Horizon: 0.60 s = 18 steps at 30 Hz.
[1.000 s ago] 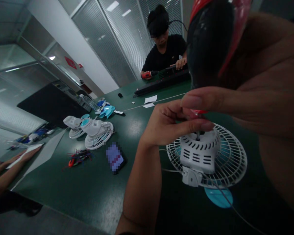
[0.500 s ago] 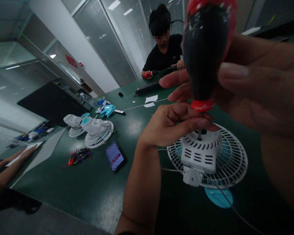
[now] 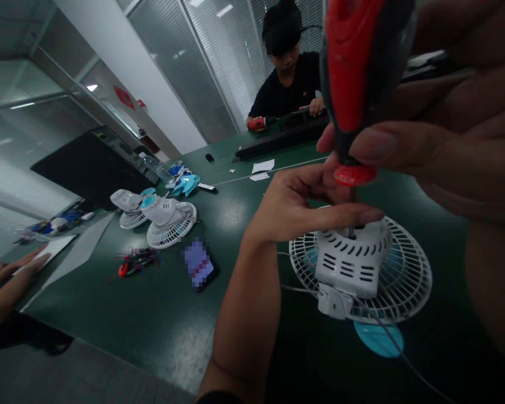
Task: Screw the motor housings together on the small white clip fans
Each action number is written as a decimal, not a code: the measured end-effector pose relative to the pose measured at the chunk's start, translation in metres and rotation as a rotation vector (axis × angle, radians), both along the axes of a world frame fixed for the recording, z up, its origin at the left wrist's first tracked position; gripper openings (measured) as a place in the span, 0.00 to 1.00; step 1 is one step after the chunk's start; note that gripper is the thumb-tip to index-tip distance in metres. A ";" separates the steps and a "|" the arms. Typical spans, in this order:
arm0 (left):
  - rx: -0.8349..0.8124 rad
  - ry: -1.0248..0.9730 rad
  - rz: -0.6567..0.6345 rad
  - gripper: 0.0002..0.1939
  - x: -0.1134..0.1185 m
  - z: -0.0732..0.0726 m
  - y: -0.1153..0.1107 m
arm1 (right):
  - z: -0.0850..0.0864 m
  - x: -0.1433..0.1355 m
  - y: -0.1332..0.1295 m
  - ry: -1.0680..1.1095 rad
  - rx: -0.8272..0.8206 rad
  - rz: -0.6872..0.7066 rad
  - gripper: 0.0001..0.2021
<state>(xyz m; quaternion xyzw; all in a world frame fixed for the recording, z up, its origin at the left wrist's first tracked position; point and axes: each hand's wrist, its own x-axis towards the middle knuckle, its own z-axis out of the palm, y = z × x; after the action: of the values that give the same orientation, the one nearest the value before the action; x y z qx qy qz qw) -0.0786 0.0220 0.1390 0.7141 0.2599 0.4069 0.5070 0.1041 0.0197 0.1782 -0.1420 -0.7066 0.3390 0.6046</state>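
A: What is gripped, and by which hand?

B: A red-and-black screwdriver (image 3: 357,84) is clasped in the right hand (image 3: 450,151), fingers wrapped round the handle. Its shaft is set upright into the top of the white motor housing (image 3: 351,261). The housing is steadied by the left hand (image 3: 307,205), whose thumb is laid along its upper edge, just beside the shaft.

A: Where is the fan located?

B: The fan (image 3: 399,280) is laid grille-down on the green table (image 3: 160,320), directly below both hands, with a pale cord trailing from it.

A: How far has the work advanced?

B: The housing is seated on the grille and a fastener is judged to be under the bit. Whether other screws are fitted cannot be told.

A: What else is present?

B: Two further fans (image 3: 162,216), loose blue blades (image 3: 185,184), a bundle of wires (image 3: 134,262) and a phone (image 3: 198,269) are set on the table. A seated co-worker (image 3: 290,84) is occupied at the far end. Blinds and glass partitions are seen behind.
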 end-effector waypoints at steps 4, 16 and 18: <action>0.034 -0.038 0.011 0.19 0.002 0.003 -0.002 | -0.003 -0.003 0.003 -0.044 0.094 -0.123 0.24; -0.042 -0.003 -0.051 0.20 0.001 0.004 -0.005 | -0.001 -0.008 -0.005 -0.106 -0.006 -0.034 0.12; -0.070 0.008 -0.052 0.20 -0.001 0.005 -0.008 | 0.000 -0.008 -0.006 -0.100 -0.079 0.030 0.13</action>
<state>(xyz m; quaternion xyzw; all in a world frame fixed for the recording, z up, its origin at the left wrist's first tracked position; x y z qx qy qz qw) -0.0793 0.0143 0.1442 0.7042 0.2573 0.3813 0.5409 0.0964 0.0136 0.1786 -0.1719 -0.7241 0.3682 0.5572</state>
